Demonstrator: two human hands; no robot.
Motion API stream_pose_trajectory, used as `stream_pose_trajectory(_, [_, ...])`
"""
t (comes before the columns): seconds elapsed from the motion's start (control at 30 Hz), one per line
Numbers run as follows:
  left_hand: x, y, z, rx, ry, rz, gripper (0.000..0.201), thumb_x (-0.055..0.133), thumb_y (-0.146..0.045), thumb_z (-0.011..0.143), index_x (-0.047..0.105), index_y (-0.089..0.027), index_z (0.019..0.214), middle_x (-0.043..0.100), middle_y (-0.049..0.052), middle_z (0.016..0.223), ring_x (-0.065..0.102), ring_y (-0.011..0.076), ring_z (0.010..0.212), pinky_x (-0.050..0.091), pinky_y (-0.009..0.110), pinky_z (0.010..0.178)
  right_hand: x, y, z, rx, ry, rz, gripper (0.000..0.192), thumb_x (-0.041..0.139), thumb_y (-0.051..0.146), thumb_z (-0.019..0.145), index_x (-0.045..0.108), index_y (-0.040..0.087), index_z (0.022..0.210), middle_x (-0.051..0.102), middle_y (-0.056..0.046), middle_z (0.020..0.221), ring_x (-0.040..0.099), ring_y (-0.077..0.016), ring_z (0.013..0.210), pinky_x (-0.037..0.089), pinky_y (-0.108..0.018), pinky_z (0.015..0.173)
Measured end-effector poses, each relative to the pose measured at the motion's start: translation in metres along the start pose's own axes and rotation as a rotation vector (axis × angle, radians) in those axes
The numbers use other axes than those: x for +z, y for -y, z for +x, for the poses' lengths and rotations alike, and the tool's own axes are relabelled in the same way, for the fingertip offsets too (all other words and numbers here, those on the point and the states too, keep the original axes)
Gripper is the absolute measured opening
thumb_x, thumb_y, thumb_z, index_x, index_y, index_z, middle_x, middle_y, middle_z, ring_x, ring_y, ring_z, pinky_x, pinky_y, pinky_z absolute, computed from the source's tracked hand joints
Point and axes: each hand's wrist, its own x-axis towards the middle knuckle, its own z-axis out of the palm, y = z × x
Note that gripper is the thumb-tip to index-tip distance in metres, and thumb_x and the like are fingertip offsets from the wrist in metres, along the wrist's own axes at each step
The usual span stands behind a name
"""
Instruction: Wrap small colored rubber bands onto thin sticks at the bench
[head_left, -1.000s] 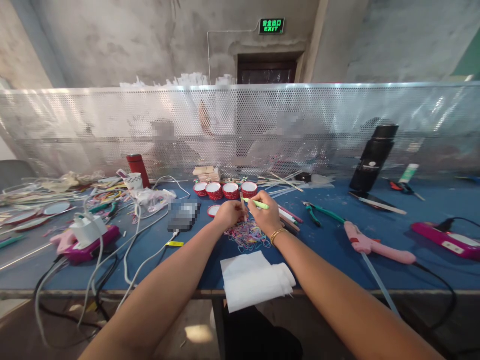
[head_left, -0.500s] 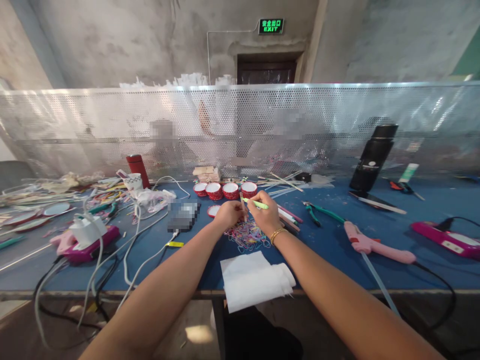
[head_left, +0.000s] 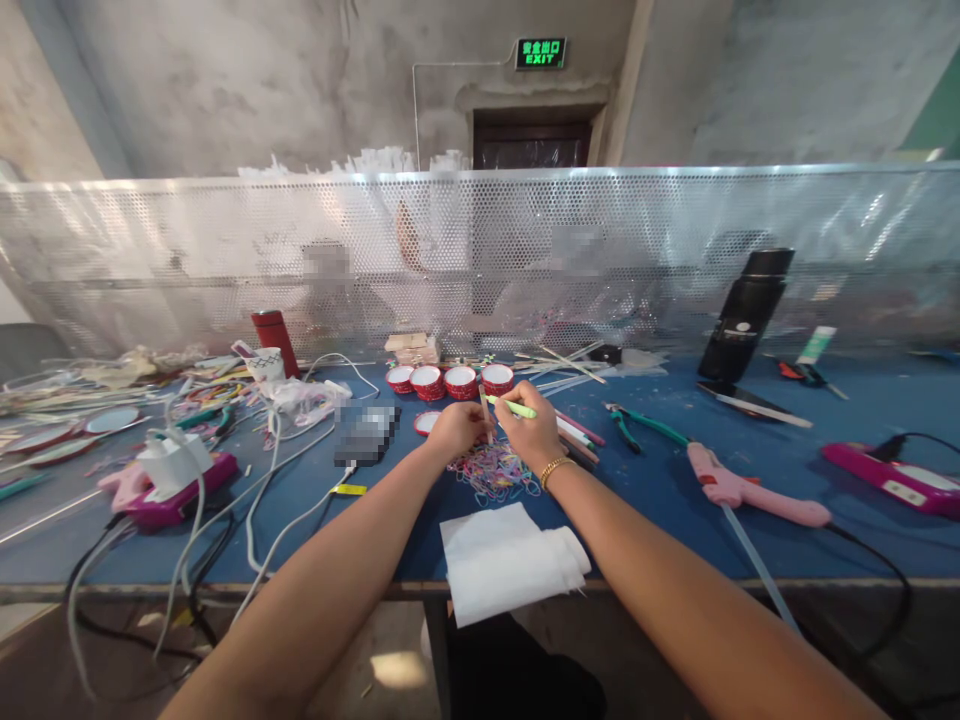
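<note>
At the far edge of the band pile (head_left: 493, 474), the left hand (head_left: 459, 431) pinches a wooden strip (head_left: 486, 412); the right hand (head_left: 534, 432) grips a green pen (head_left: 520, 409) – tip at the strip. Pen work appears under way, unfinished – any marks are too small to see.

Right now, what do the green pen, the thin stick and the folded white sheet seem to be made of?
Light-green pen in the right hand: probably plastic, bright and smooth-looking.
Thin stick in the left hand: likely wood, matt and pale brown.
Folded white sheet: matt cloth or paper; the ragged edge hints at cloth.
</note>
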Motion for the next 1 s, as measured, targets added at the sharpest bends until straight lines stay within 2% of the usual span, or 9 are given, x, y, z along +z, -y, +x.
stream_pose_trajectory(0.2, [0.0004,-0.0012,-0.0011,0.001,0.005,-0.011,0.006,0.067,-0.015,0.080,0.070,-0.015,0.074,0.068,0.000,0.063,0.059,0.0102,0.054,0.047,0.020,0.056,-0.0007,-0.0038,0.0015,0.015,-0.024,-0.059,0.013,0.057,0.034,0.080,0.052,0.026,0.072,0.064,0.000,0.064,0.060,-0.0199,0.063,0.044,-0.030,0.062])
stream_pose_trajectory(0.47, [-0.0002,-0.0056,-0.0043,0.003,-0.019,0.003,0.008,0.068,-0.013,0.078,0.068,-0.014,0.070,0.064,-0.002,0.057,0.055,0.0090,0.050,0.044,0.019,0.053,0.0008,-0.0011,-0.0001,-0.007,0.001,0.003,0.012,0.058,0.035,0.081,0.054,0.026,0.073,0.064,0.001,0.064,0.060,-0.0191,0.060,0.043,-0.029,0.059])
stream_pose_trajectory(0.7, [0.0009,-0.0077,-0.0058,-0.006,-0.028,-0.079,0.007,0.076,-0.016,0.073,0.071,-0.014,0.068,0.066,0.001,0.057,0.057,0.0115,0.051,0.047,0.022,0.055,0.0003,-0.0022,0.0012,0.010,-0.022,-0.049,0.013,0.057,0.035,0.080,0.053,0.026,0.071,0.064,0.000,0.064,0.060,-0.0197,0.061,0.043,-0.030,0.060])
stream_pose_trajectory(1.0, [0.0007,-0.0037,-0.0026,-0.011,-0.016,-0.063,0.006,0.072,-0.016,0.076,0.071,-0.015,0.070,0.066,0.000,0.060,0.058,0.0108,0.053,0.048,0.022,0.057,0.0003,0.0006,-0.0004,-0.010,0.009,-0.003,0.012,0.057,0.035,0.081,0.053,0.026,0.073,0.066,0.001,0.065,0.061,-0.0193,0.061,0.043,-0.030,0.060])
